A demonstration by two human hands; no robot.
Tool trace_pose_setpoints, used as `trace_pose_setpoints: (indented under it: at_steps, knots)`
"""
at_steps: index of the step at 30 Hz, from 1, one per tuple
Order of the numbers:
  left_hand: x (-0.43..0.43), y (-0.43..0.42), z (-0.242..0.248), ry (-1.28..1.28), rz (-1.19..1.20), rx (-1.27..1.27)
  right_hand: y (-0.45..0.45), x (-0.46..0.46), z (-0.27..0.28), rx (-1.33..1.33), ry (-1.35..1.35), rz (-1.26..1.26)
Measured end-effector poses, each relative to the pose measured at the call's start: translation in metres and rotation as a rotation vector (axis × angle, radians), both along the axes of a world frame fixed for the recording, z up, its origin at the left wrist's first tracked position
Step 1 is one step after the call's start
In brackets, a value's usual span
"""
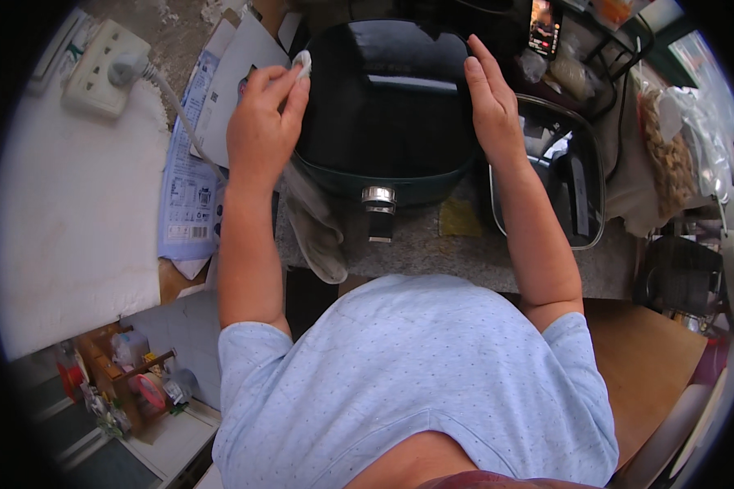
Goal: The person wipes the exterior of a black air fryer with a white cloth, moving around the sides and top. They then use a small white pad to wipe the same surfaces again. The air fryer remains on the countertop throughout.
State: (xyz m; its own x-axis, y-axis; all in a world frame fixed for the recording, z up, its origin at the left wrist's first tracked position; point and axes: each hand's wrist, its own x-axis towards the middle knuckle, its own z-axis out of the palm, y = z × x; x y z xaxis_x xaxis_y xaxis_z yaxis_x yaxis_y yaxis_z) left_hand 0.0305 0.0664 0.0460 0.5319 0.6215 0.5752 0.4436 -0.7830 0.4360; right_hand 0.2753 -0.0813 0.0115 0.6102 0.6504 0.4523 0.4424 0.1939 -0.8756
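Note:
A dark, squarish electric cooking pan (385, 116) with a glossy inside stands on the grey counter before me, its control knob (378, 194) at the front. My left hand (269, 119) pinches a small wad of white cloth or tissue (303, 62) at the pan's upper left rim. My right hand (493, 101) lies flat along the right rim, fingers extended, with nothing in it. Beside my right forearm rests a glass lid (578, 177) with a dark handle. A grey cloth (318, 226) hangs over the counter edge below my left hand.
At the left a power strip (105, 68) with a plugged-in cord sits on a white surface, near a blue printed package (186, 202). A lit phone (544, 29) stands at the back right. Bagged brown food (670, 153) is at the right, and a yellow patch (460, 218) lies in front.

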Motion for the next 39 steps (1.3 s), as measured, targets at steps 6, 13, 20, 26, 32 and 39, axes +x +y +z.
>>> trace_pose_setpoints:
  at_steps: [6, 13, 20, 26, 32, 39]
  knots:
    - [0.034, 0.049, 0.007, 0.098, -0.036, -0.067, 0.001, -0.003, -0.004, -0.039, -0.020, -0.061]
    - [0.026, 0.047, 0.000, 0.041, -0.072, -0.121, 0.001, -0.001, -0.005, -0.042, -0.032, -0.078]
    - [-0.033, -0.040, -0.002, 0.010, -0.034, -0.114, 0.001, -0.001, -0.006, -0.053, -0.014, -0.075]
    - [-0.027, -0.041, 0.002, 0.004, -0.027, -0.119, 0.002, -0.002, -0.005, -0.017, -0.065, -0.094]
    - [0.015, 0.028, 0.009, 0.102, -0.063, -0.074, 0.001, -0.003, -0.004, -0.021, -0.025, -0.068]
    - [0.054, 0.071, 0.015, 0.215, -0.097, -0.033, 0.000, -0.005, -0.002, -0.046, 0.014, -0.071]
